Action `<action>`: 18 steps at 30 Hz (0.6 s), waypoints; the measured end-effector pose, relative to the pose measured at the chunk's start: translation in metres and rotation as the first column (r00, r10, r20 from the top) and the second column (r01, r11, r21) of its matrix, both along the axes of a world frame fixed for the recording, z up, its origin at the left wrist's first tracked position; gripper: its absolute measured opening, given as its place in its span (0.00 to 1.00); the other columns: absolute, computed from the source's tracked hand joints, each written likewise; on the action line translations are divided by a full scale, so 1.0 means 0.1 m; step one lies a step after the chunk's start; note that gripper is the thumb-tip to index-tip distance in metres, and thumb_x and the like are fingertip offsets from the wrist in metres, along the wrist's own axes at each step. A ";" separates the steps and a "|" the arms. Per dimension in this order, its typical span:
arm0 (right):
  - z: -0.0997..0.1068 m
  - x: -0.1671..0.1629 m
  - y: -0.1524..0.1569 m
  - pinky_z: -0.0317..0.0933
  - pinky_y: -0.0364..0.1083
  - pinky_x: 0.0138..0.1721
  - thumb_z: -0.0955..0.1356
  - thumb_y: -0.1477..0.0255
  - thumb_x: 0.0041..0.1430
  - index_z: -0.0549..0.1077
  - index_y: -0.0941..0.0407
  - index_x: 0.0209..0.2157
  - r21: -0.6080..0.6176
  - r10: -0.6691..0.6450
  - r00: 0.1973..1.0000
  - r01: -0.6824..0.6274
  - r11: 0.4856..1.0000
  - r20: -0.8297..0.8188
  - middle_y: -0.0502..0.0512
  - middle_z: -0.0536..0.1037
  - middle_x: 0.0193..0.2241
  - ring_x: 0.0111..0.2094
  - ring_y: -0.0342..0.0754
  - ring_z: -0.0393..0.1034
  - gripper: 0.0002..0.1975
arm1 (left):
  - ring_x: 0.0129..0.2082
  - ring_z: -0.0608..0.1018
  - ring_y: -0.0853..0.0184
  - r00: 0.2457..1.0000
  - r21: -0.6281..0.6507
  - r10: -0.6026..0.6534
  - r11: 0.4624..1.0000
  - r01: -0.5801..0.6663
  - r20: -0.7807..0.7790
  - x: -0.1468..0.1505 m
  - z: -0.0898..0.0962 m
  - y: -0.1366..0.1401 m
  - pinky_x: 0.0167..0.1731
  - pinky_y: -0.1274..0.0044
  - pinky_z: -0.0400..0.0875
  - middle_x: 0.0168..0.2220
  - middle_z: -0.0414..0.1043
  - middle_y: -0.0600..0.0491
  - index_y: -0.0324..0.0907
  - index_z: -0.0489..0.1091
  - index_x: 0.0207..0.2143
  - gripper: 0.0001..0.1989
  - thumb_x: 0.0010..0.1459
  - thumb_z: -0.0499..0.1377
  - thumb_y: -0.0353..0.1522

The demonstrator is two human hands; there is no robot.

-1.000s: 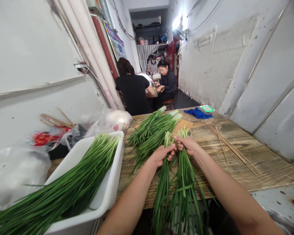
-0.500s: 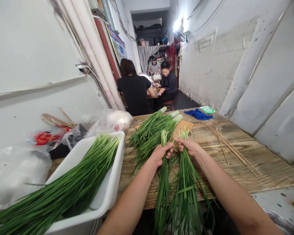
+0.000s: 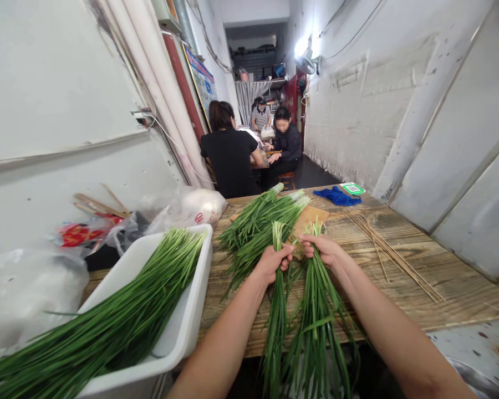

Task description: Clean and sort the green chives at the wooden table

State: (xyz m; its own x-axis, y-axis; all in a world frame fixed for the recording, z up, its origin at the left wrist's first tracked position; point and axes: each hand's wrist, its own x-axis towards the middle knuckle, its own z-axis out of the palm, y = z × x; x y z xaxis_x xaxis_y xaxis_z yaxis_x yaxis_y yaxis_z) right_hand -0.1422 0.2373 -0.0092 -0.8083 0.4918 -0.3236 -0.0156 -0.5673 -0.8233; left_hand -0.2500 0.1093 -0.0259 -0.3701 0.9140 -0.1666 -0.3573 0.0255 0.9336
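Observation:
My left hand (image 3: 273, 261) is closed around a slim bunch of garlic chives (image 3: 276, 310), pale stem ends up and green leaves hanging over the table's near edge. Close beside it, my right hand (image 3: 321, 248) grips a fuller bunch of garlic chives (image 3: 316, 316), its leaves fanning downward. The right thumb and finger also seem to pinch a thin stem between the two hands. Beyond the left hand, tied-looking chive bundles (image 3: 260, 221) lie partly on a brown board (image 3: 312, 216), their white ends pointing away.
A white plastic tub (image 3: 191, 310) with long loose chives stands at left, plastic bags (image 3: 199, 206) behind it. Thin wooden sticks (image 3: 393, 255), a blue cloth (image 3: 336, 195) and a green-edged code card (image 3: 352, 188) lie on the wooden table (image 3: 449, 288). Several people sit or stand farther back.
Both hands keep their bunches in almost the same place. The right hand has shifted slightly right, and a thin stem now shows between the hands. The seated person in black has turned the head.

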 end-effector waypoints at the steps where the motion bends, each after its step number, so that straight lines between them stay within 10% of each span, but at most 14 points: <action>1: 0.00 0.00 0.03 0.51 0.35 0.11 0.71 0.76 0.50 0.64 0.59 0.21 -0.050 0.011 1.000 -0.012 0.999 -0.019 0.41 0.60 0.12 0.11 0.33 0.51 0.12 | 0.12 0.58 0.81 1.000 0.004 0.000 1.000 0.000 -0.002 0.00 0.00 0.00 0.12 0.84 0.47 0.18 0.63 0.59 0.37 0.64 0.25 0.19 0.40 0.68 0.41; 12: -0.02 0.06 0.29 0.48 0.34 0.10 0.69 0.72 0.56 0.57 0.56 0.21 -0.263 -0.191 0.972 0.149 0.953 -0.138 0.39 0.56 0.11 0.10 0.33 0.48 0.16 | 0.13 0.59 0.81 0.998 0.010 0.001 1.000 -0.001 0.061 -0.05 0.01 -0.01 0.13 0.84 0.45 0.18 0.63 0.58 0.36 0.66 0.24 0.19 0.40 0.69 0.39; 18: -0.03 0.01 0.13 0.47 0.33 0.09 0.73 0.73 0.51 0.57 0.56 0.21 -0.204 -0.084 0.994 0.068 0.977 -0.070 0.40 0.58 0.12 0.10 0.32 0.47 0.19 | 0.13 0.61 0.81 0.995 -0.059 0.003 0.998 0.003 0.103 -0.05 -0.01 0.00 0.13 0.85 0.47 0.20 0.65 0.56 0.33 0.69 0.29 0.19 0.42 0.68 0.39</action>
State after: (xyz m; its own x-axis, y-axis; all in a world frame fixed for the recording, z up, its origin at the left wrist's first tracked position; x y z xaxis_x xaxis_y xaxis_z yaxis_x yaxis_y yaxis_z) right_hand -0.1414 0.2508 -0.0127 -0.7977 0.4838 -0.3601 -0.1242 -0.7161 -0.6869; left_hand -0.2554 0.1091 -0.0267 -0.3478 0.9015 -0.2575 -0.4514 0.0797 0.8887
